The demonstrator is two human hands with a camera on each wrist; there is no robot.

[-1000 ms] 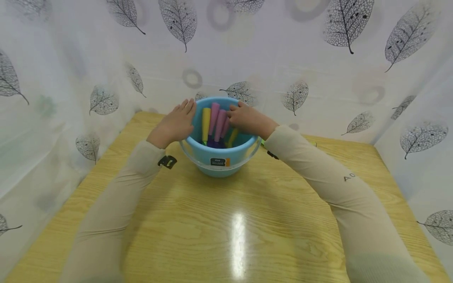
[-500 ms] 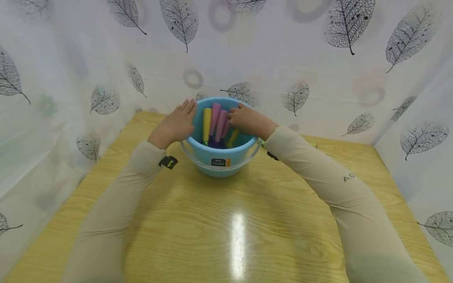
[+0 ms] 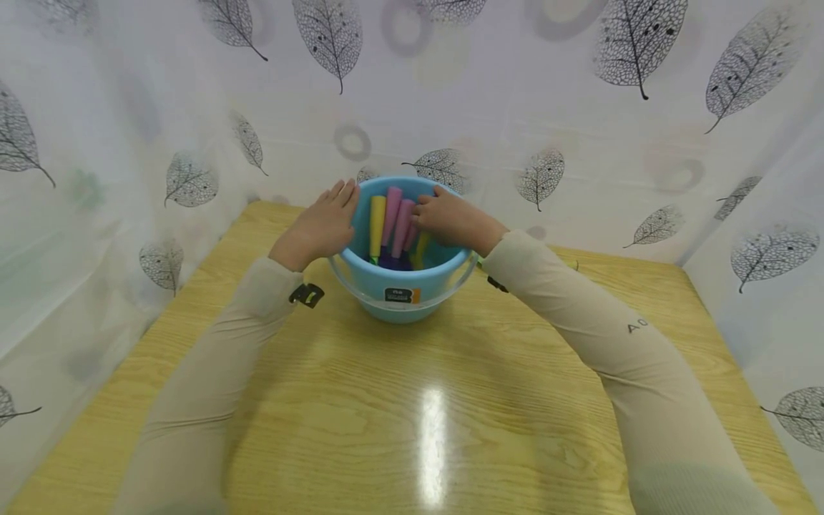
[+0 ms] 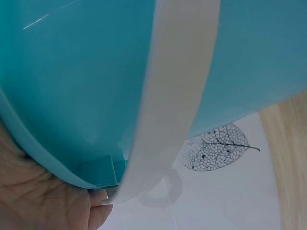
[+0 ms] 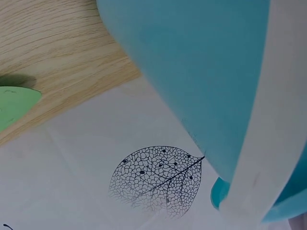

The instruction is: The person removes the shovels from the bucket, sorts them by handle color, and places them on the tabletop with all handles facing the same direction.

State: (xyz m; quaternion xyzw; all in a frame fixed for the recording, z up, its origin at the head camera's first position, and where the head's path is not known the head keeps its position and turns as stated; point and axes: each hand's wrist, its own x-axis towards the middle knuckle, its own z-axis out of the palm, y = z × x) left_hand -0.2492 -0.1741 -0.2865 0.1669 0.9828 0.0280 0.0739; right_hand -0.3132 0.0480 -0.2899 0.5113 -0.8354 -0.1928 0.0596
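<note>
A light blue bucket [image 3: 402,292] with a white carrying handle [image 3: 360,295] stands on the table. Inside it lean toy tools: a yellow handle [image 3: 376,225] on the left, several pink handles [image 3: 390,211] in the middle, and dark purple parts [image 3: 393,261] lower down. My left hand [image 3: 322,223] rests against the left rim with straight fingers; its palm meets the rim in the left wrist view. My right hand [image 3: 453,217] reaches over the right rim, fingers curled around a second yellow handle [image 3: 421,252], whose upper end they hide.
Beside the bucket on the right lies a green pointed piece [image 5: 17,105], mostly hidden by my sleeve in the head view. A wooden table [image 3: 386,408] carries everything. Leaf-printed curtains [image 3: 489,107] hang at its back and sides.
Under my right hand the second yellow handle has swung a little more upright. The left hand and the bucket keep their places.
</note>
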